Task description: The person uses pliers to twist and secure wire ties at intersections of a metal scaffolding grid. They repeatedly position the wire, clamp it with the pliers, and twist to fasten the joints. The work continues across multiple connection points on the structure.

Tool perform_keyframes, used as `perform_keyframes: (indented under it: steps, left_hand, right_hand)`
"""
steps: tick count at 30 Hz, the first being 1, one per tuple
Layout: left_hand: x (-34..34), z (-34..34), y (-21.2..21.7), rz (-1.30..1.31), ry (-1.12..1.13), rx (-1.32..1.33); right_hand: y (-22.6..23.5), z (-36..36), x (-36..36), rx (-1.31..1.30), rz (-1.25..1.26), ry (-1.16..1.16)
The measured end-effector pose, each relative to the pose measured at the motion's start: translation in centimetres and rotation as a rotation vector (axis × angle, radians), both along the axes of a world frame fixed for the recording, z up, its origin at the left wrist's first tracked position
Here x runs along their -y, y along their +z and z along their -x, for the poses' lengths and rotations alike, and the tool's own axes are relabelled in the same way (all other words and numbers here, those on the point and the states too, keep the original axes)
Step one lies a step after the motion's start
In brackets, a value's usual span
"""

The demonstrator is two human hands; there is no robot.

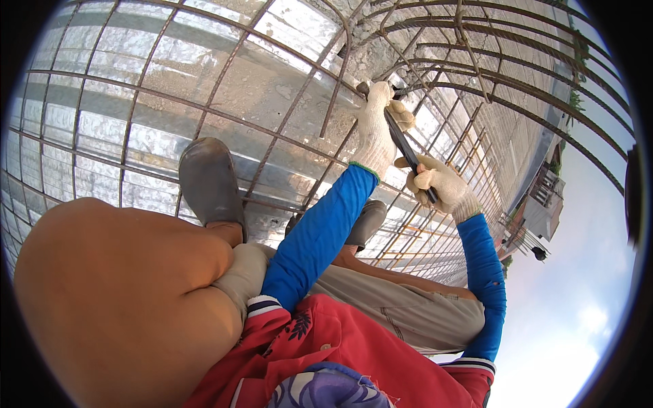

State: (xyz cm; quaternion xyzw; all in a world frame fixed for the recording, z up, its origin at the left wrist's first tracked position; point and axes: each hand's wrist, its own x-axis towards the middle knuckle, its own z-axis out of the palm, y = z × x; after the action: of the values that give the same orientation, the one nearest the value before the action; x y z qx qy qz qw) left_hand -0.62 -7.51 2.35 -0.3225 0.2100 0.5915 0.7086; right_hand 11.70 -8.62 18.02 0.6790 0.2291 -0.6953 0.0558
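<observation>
My left hand [376, 126], in a white knit glove with a blue sleeve, is closed on a rusty rebar [338, 102] where bars of the rebar mesh [204, 112] cross. My right hand [441, 185], gloved the same way, grips the lower end of a dark, slim metal tool [403, 146]. The tool slants up to the left, and its upper end lies against my left hand's fingers at the crossing. Its tip is hidden by the glove.
The mesh lies over shiny corrugated metal decking [102, 129] with a concrete strip. My grey shoes [209, 178] [368, 219] stand on the bars and my bent knees fill the lower left. A curved rebar cage [490, 61] rises at the upper right; buildings [544, 204] lie beyond.
</observation>
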Motion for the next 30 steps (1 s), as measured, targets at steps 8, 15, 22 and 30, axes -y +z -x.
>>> perform_keyframes:
  steps: [8, 15, 22, 30]
  left_hand:
    - [-1.3, 2.7, -0.2, -0.043, 0.011, -0.225]
    - [-1.7, 2.8, 0.0, -0.088, -0.004, -0.555]
    - [-1.4, 1.9, -3.5, 0.059, -0.097, -0.742]
    - [-1.9, -0.2, -3.4, 0.115, -0.145, -0.675]
  right_hand:
    - [-0.9, -0.6, 2.4, -0.072, -0.036, -0.16]
    - [-0.3, -1.8, 2.9, -0.024, -0.134, -0.088]
    - [2.8, 2.9, 1.0, -0.024, -0.139, 0.126]
    - [3.2, -2.1, 2.2, 0.345, -0.434, 0.554]
